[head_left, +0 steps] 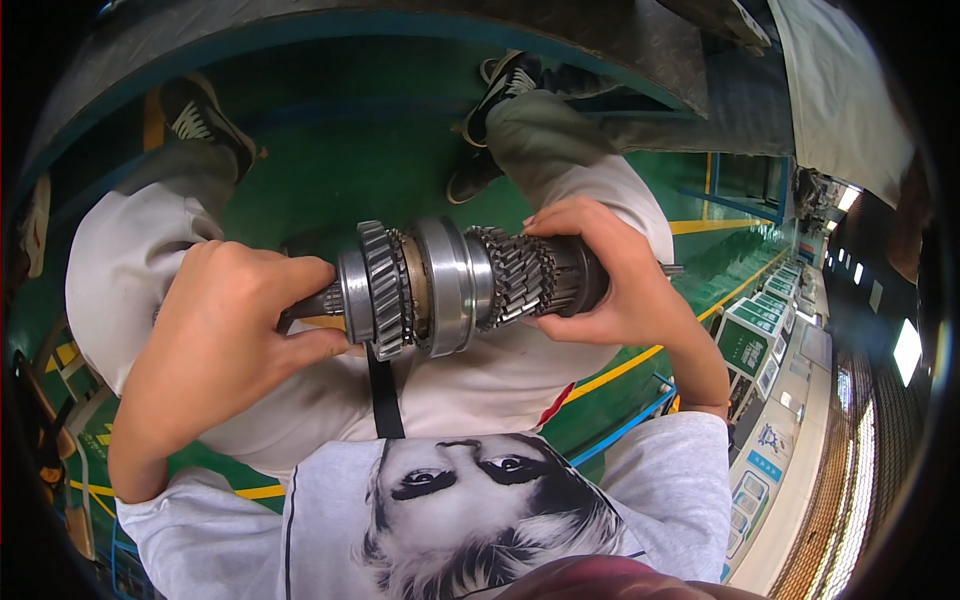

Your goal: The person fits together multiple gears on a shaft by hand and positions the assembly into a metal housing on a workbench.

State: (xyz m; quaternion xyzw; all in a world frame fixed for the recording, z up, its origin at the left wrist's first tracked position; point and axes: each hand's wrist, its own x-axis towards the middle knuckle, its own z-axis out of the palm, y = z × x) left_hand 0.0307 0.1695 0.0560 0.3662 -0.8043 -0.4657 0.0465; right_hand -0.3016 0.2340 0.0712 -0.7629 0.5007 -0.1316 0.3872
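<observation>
Between my two hands, a gearbox shaft (pixel 445 285) with several steel gears lies roughly level above my lap. My left hand (pixel 235 310) pinches its thin splined end, thumb below and fingers on top. At the thicker end, my right hand (pixel 610 280) wraps round the dark end piece beside a row of helical gears. A wide, shiny ring sits mid-shaft, next to a brass-coloured ring and a larger helical gear toward my left hand. A narrow tip sticks out past my right hand.
Across the far side runs a dark metal bench edge (pixel 330 22). Below is a green floor (pixel 330 160) with yellow lines. Another person's dark-clothed leg and shoe show beside my right foot. Display boards (pixel 750 340) line the wall at right. At far left stands some chair-like furniture.
</observation>
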